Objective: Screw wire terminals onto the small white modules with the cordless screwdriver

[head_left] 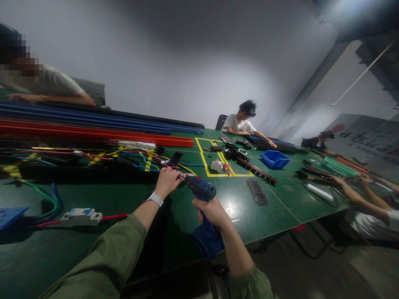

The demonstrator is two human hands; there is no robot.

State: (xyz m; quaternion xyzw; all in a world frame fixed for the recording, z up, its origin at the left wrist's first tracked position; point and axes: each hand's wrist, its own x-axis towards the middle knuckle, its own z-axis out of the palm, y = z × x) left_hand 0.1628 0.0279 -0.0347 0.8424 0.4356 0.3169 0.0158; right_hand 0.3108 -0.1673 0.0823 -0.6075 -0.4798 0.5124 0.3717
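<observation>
My right hand (212, 209) is wrapped round the grip of a blue cordless drill (204, 189), whose battery base hangs near the table's front edge. The drill's front end points left, toward my left hand (168, 181). The fingers of my left hand are closed at the drill's tip, on something too small to make out. A black rail with coloured wires (124, 160) lies just beyond my left hand. A small black box (175, 159) stands right behind its fingers. A grey-white breaker with red wires (81, 216) lies at the left.
Orange (93, 133) and blue channels (93, 118) lie along the far left. Yellow tape marks the green table (230, 232); a white breaker (217, 166) sits inside it. A blue bin (274, 159) stands to the right. Several people are at the table.
</observation>
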